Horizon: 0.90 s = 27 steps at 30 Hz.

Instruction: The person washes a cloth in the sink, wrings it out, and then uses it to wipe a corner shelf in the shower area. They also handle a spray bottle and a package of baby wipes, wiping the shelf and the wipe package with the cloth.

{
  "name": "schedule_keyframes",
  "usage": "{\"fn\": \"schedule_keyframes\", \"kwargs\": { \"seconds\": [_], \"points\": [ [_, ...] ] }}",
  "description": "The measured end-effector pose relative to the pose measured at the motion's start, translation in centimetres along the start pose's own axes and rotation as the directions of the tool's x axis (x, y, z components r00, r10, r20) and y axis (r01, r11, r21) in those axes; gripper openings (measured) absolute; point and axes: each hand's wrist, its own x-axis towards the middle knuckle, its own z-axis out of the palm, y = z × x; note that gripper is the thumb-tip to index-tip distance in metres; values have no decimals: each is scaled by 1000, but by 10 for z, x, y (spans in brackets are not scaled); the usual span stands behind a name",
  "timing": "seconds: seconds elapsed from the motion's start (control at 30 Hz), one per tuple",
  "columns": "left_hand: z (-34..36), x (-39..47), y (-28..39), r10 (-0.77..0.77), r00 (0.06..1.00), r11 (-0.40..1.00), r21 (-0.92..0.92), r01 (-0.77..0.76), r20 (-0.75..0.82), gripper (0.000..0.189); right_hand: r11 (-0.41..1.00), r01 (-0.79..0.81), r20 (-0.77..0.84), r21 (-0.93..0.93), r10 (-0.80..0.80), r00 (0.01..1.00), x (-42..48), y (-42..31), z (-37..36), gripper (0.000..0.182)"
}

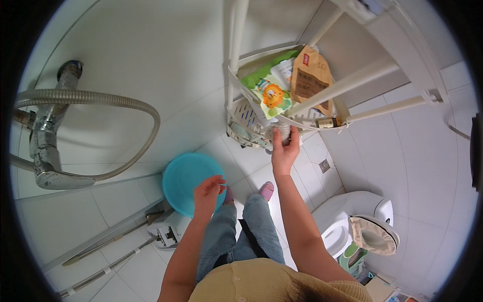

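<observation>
My right hand (285, 151) is at the front edge of a white plastic corner shelf (260, 109), its thumb and fingers around a pale, ridged object (282, 132) whose kind I cannot tell. On the shelf's tier above lie a green packet with a cartoon lion (273, 95), a white packet (283, 71), a brown paper pouch (311, 81) and a small dark bottle (327, 122) on its side. My left hand (208, 191) hangs over the right side of a blue plastic basin (185, 177), fingers bent, with nothing visible in it.
A metal shower tap (49, 151) with a looped hose (154, 120) juts from the left wall. Long-handled tools (113, 264) lean at lower left beside a white bucket (166, 234). A toilet (351, 211) with a fabric-covered seat stands at right. A floor drain (324, 166) lies below the shelf.
</observation>
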Motion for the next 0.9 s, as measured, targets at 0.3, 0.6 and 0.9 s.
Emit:
{"fn": "schedule_keyframes", "kwargs": {
  "seconds": [0.3, 0.6, 0.9],
  "points": [
    [29, -4, 56, 85, 992, 993, 77, -92, 89, 28, 901, -418, 434, 120, 331, 838, -20, -23, -54, 49],
    [113, -69, 255, 605, 731, 711, 199, -675, 317, 22, -49, -854, 846, 517, 176, 503, -31, -164, -165, 56],
    [240, -14, 457, 707, 442, 77, 561, -824, 553, 38, 165, -803, 809, 573, 46, 586, 19, -227, -240, 51]
  ]
}}
